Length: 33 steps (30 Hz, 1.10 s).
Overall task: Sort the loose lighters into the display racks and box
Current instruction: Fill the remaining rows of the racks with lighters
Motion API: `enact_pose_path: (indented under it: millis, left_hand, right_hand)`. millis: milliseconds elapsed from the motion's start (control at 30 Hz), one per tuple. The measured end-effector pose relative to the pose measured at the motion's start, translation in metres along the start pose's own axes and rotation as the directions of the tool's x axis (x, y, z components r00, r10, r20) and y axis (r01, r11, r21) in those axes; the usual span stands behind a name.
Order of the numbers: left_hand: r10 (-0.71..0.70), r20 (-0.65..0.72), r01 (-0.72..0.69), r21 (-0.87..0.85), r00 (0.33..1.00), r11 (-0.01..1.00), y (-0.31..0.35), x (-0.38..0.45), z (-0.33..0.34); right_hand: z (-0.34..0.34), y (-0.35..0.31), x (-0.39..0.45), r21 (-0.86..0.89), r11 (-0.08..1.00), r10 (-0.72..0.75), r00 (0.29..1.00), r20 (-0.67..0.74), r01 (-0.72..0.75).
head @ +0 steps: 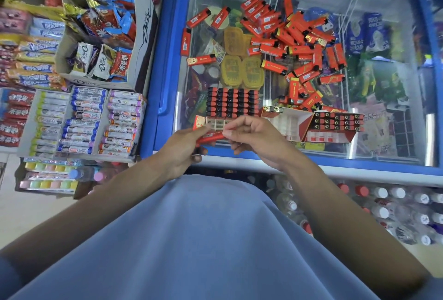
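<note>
A heap of loose red lighters (297, 35) lies on the glass lid of a blue freezer (167, 59). Near its front edge stands a display rack (233, 103) with rows of black-capped lighters. A second rack (335, 122) sits in an open red and white box (287, 127) to the right. My left hand (182, 148) grips a red lighter (211, 137) just in front of the left rack. My right hand (254, 139) pinches the same lighter's right end between thumb and forefinger.
Shelves of candy and gum boxes (81, 119) stand to the left of the freezer. A Dove chocolate carton (100, 59) sits above them. Bottled drinks (383, 203) are stacked below the freezer's front right. Ice cream packs show through the glass.
</note>
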<state>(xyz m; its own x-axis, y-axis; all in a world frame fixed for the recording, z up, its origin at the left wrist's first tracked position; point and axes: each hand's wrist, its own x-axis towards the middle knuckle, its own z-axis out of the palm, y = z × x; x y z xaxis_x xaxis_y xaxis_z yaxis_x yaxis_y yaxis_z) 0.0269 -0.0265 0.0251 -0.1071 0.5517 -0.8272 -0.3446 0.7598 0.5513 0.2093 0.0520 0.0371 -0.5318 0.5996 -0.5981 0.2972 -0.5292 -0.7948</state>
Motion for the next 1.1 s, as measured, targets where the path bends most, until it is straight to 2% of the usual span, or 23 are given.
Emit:
enact_pose_path:
  millis: [100,167,367,533,667,833,900,933,1000,1067,1100]
  left_hand:
    - [-0.026,-0.191,0.015,-0.062,0.981,0.998,-0.006,0.011,-0.013]
    - [-0.036,-0.231,0.014,-0.096,0.972,0.995,-0.009,0.015,-0.020]
    - [-0.035,-0.167,0.007,-0.168,0.985,0.986,-0.009,0.014,-0.025]
    - [-0.020,-0.099,-0.003,-0.227,0.995,0.974,-0.006,0.012,-0.027]
    - [-0.030,-0.015,0.026,-0.251,0.999,0.968,-0.004,0.007,-0.029]
    - [-0.009,-0.001,0.009,-0.116,1.000,0.993,0.000,0.002,-0.029]
    - [-0.019,0.012,0.020,-0.116,1.000,0.993,0.002,0.001,-0.030]
    - [-0.027,0.028,0.030,-0.138,0.999,0.990,0.002,0.001,-0.030]
    - [-0.032,0.086,0.046,-0.173,0.996,0.984,0.004,-0.001,-0.029]
    - [-0.024,0.168,0.051,-0.156,0.985,0.986,0.007,-0.004,-0.026]
    - [-0.032,0.206,0.062,-0.139,0.978,0.988,0.008,-0.006,-0.023]
  right_hand:
    - [0.008,0.004,0.005,-0.034,0.998,-0.060,0.987,-0.149,0.056]
    - [0.016,0.008,0.010,-0.072,0.994,-0.095,0.966,-0.240,0.080]
    - [0.040,0.021,0.028,-0.153,0.986,-0.112,0.928,-0.355,0.060]
    - [0.043,0.029,0.033,-0.205,0.977,-0.125,0.929,-0.349,0.054]
    - [0.049,0.025,0.034,-0.279,0.957,-0.193,0.894,-0.405,0.080]
    - [0.053,0.018,0.041,-0.387,0.918,-0.278,0.835,-0.474,0.086]
    - [0.051,0.013,0.036,-0.511,0.848,-0.394,0.812,-0.431,0.140]
    - [0.050,0.011,0.030,-0.583,0.788,-0.468,0.807,-0.361,0.197]
    - [0.049,0.008,0.016,-0.736,0.573,-0.612,0.786,-0.090,0.362]
    - [0.050,0.013,0.006,-0.829,0.312,-0.627,0.757,0.186,0.463]
    - [0.050,0.017,0.004,-0.848,0.225,-0.618,0.743,0.257,0.480]
